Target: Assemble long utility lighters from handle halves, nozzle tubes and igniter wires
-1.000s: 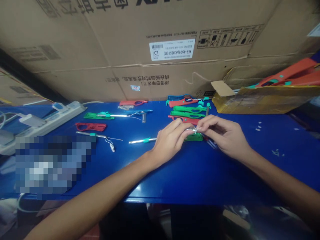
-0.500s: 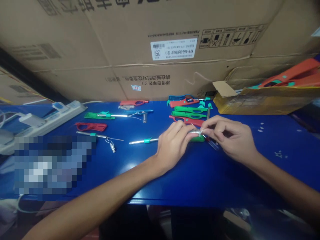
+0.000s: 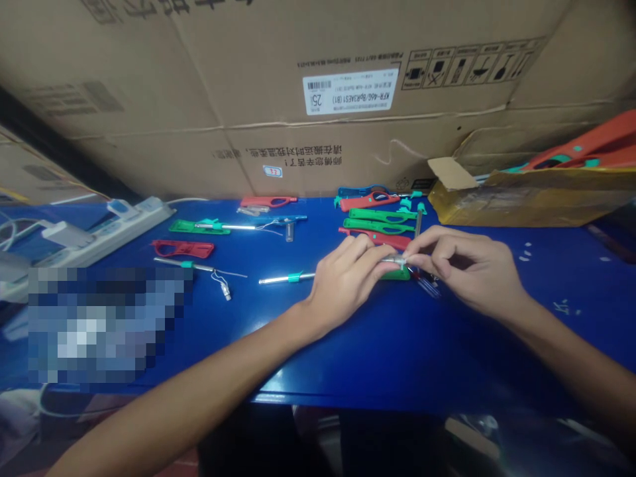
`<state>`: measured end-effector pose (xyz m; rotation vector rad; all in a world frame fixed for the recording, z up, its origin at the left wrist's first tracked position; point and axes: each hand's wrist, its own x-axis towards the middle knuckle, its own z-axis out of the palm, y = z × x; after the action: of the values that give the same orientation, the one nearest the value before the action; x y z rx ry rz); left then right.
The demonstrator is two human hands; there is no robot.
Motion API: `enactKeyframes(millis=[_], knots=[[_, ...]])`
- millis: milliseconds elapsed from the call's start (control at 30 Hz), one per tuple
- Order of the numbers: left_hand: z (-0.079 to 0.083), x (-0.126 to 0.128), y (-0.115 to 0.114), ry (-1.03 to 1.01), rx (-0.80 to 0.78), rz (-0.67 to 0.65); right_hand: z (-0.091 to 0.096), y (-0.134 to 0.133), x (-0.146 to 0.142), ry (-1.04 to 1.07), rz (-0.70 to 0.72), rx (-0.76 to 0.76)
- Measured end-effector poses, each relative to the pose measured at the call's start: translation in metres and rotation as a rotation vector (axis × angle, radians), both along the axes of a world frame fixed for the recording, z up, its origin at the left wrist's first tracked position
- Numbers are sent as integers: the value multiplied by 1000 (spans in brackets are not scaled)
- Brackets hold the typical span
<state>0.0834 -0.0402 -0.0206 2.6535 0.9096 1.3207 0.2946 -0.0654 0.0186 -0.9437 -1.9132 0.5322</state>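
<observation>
**Metal rod [image 3: 278, 279] in L grip [image 3: 342, 278], R grip [image 3: 472, 271] pinching its end**

My L grip's wrapped round the rod's mid, thumb + fingers closed, no gap I can see; the rod's outer end, w/ teal clip [image 3: 295, 276], sticks out to its left, over or on the worktop [image 3: 348, 371], can't tell which. My R grip's a tight thumb + index pinch on a small pale bit [image 3: 400, 262] at the rod's other end; exact contact's hidden. Green shell [image 3: 399, 274] shows just under my fingertips, red shell [image 3: 377, 238] just beyond L grip, clear piece [image 3: 426, 285] just below R fingertips.

Handling, my guess: rod's light, stiff, a bit slick b/c smooth metal; pale bit's prob. fragile + easily dropped. Best hold: L on bare barrel near the tip, R w/ fingertips only, gentle squeeze.
</observation>
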Motion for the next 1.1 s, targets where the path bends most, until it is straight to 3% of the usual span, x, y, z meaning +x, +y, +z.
enactKeyframes(millis=[167,433,600,733,867,967,1100], knots=[[0,-1,5,12,-14,-24,-7,4,0,72,27,-75],[-4,-2,8,-23,-177,-110,-9,7,3,131,68,-155],[-5,-4,9,-241,-471,-77,-11,10,-1,309,159,-347],[-2,-4,7,-342,-622,-165,-18,13,-5,161,62,-273],[1,-1,4,-229,-463,-268,-26,14,-4,-12,33,-187],[0,0,5,-147,-291,-241,-28,13,-4,-24,42,-149],[2,-3,7,-103,-283,-205,-25,9,-10,-8,10,-78]])
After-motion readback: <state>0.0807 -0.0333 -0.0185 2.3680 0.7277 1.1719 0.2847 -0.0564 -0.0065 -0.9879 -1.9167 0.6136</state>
